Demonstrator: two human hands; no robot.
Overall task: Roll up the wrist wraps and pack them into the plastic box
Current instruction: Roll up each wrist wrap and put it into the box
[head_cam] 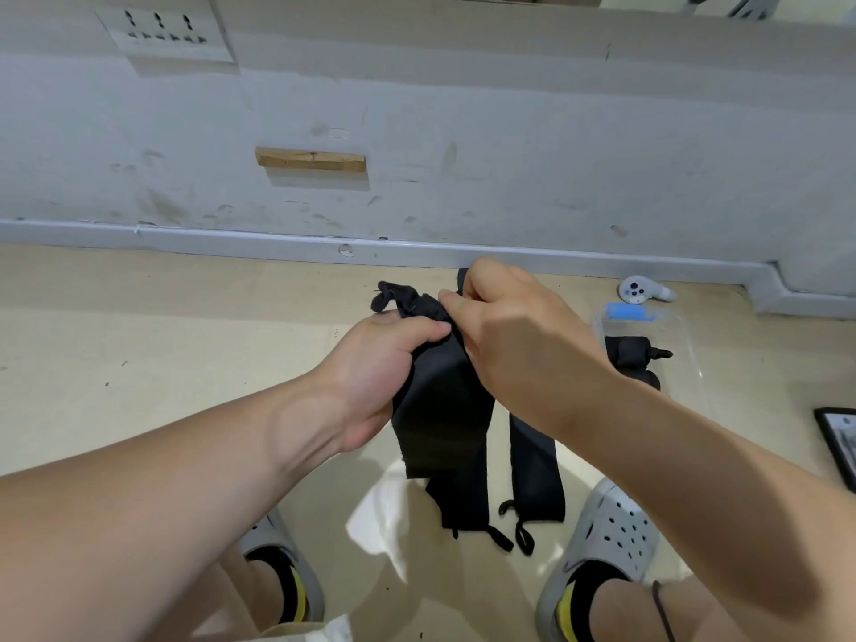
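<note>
At frame centre, the left hand (384,363) grips a black wrist wrap (440,410) with curled fingers, and the right hand (519,335) pinches its upper edge. A second wrap (535,465) lies flat on the floor just right of it. The clear plastic box (685,331), mid-right, holds rolled wraps (632,352).

One black wrist wrap (440,410) hangs in the air, its upper end bunched between the left hand (389,363) and the right hand (509,335), its thumb loop dangling at the bottom. A second wrist wrap (535,461) lies flat and unrolled on the floor just beside it, loop end nearest the person. The clear plastic box (688,335) stands open on the floor to the right, with two rolled wraps (631,352) side by side inside.
</note>
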